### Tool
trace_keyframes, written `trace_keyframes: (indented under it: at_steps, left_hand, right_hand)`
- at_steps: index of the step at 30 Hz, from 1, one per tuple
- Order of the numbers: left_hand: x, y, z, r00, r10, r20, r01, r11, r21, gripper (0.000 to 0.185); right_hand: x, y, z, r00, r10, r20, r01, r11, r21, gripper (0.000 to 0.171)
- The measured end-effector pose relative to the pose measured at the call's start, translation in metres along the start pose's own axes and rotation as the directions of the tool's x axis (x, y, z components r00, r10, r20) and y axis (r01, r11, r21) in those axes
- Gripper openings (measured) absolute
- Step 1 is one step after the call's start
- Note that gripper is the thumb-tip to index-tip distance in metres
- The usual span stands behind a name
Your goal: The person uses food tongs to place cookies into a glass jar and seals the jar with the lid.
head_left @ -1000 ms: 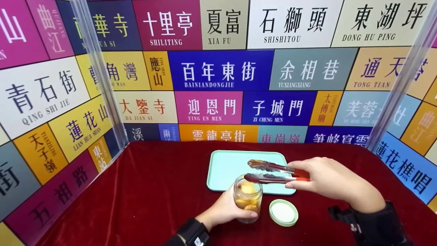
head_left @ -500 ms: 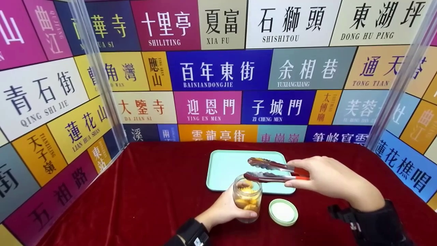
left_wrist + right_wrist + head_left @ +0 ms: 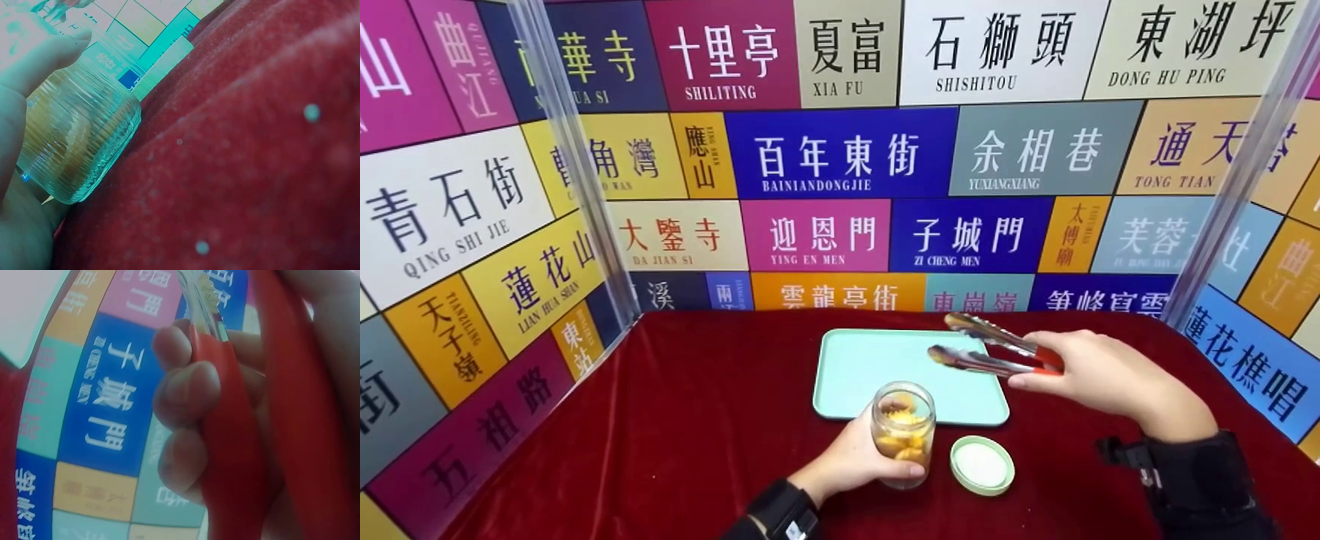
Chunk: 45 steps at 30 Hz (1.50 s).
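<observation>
So the left hand [image 3: 851, 459] is wrapped around a small ribbed glass jar [image 3: 903, 431] with yellow-orange pieces inside, fingers curled round the lower half, jar standing upright on the red tabletop [image 3: 697, 420]. It sits just in front of the near edge of a mint green tray [image 3: 862, 367]. The right hand [image 3: 1099, 375] grips a pair of tongs [image 3: 990, 349] by the red handle end, and the two metal tips are apart with nothing between them, hanging over the tray's right side.

The head view gives you the whole layout. The left wrist view just shows the jar [image 3: 79, 140] up close, ribbed glass resting against the palm with the thumb [image 3: 42, 56] over the top part, plus a lot of red cloth. The right wrist view is mostly fingers [image 3: 188, 391] curled round the red tong handles [image 3: 230, 450], with a bit of serrated metal at the top; the tips are out of shot there.

A round green lid [image 3: 982, 466] lies flat on the tabletop just right of the jar. Colourful sign panels [image 3: 840, 157] wall in the back and sides.
</observation>
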State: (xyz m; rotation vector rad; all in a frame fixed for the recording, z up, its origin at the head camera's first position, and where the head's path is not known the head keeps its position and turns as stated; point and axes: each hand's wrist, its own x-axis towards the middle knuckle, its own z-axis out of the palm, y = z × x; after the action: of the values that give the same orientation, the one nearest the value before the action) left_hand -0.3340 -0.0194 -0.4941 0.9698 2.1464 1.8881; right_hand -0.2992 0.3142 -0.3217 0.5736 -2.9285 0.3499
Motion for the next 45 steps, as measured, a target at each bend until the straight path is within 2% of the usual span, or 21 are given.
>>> trace_keyframes:
  at_steps: [5, 9, 15, 19, 23, 35, 42, 45]
  left_hand:
    - [0.0, 0.0, 0.0, 1.0, -0.018, -0.004, 0.018, 1.0, 0.008, 0.083]
    - [-0.001, 0.002, 0.0, 1.0, -0.031, -0.005, 0.031, 1.0, 0.005, 0.083]
    - [-0.003, 0.004, 0.0, 0.999, -0.041, -0.01, 0.041, 0.999, -0.001, 0.082]
    - [-0.003, 0.003, 0.0, 0.999, -0.036, -0.011, 0.036, 0.999, 0.006, 0.083]
    - [-0.002, 0.003, 0.0, 1.0, -0.022, -0.007, 0.022, 1.0, 0.009, 0.084]
    - [-0.003, 0.006, 0.0, 1.0, -0.027, -0.013, 0.027, 1.0, 0.009, 0.082]
    - [-0.003, 0.005, 0.002, 0.999, -0.036, -0.025, 0.037, 0.999, 0.034, 0.083]
    - [-0.003, 0.005, 0.001, 0.999, -0.032, -0.022, 0.033, 0.999, 0.023, 0.083]
  right_hand:
    - [0.003, 0.021, 0.004, 0.998, 0.061, -0.003, -0.061, 0.998, 0.0, 0.077]
    - [0.006, 0.041, 0.012, 0.993, 0.112, -0.043, -0.112, 0.994, -0.009, 0.074]
    - [0.01, 0.078, 0.03, 0.971, 0.224, -0.084, -0.224, 0.975, 0.009, 0.077]
    - [0.009, 0.101, 0.045, 0.948, 0.316, -0.049, -0.314, 0.948, 0.048, 0.084]
    - [0.005, 0.116, 0.059, 0.927, 0.375, 0.02, -0.375, 0.924, 0.077, 0.084]
    - [0.0, 0.134, 0.082, 0.892, 0.438, 0.114, -0.449, 0.889, 0.095, 0.07]
    - [-0.002, 0.136, 0.082, 0.881, 0.455, 0.13, -0.469, 0.876, 0.112, 0.089]
    - [-0.002, 0.135, 0.081, 0.876, 0.461, 0.144, -0.477, 0.872, 0.112, 0.09]
